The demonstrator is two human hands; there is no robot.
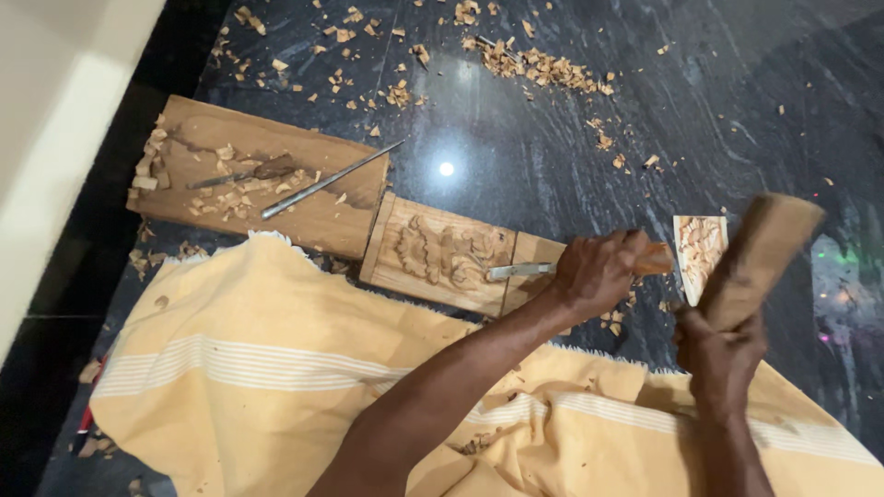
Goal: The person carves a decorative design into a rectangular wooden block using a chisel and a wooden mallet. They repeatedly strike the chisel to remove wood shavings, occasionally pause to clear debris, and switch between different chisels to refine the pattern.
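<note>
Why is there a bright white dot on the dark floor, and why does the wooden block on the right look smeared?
Head view: the dot is glare, a light mirrored in the polished dark floor; the wooden mallet in the right hand is motion-blurred; the left hand and its chisel look sharper; green-pink glare shows at the right edge.

Dark polished floor (552, 184) (chip-strewn) bears plank (313, 216), carved panel (442, 253), yellow cloth (249, 368).

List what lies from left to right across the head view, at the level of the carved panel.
Plank with tools → carved panel → chisel → left hand → small carved block → mallet in the right hand.
</note>
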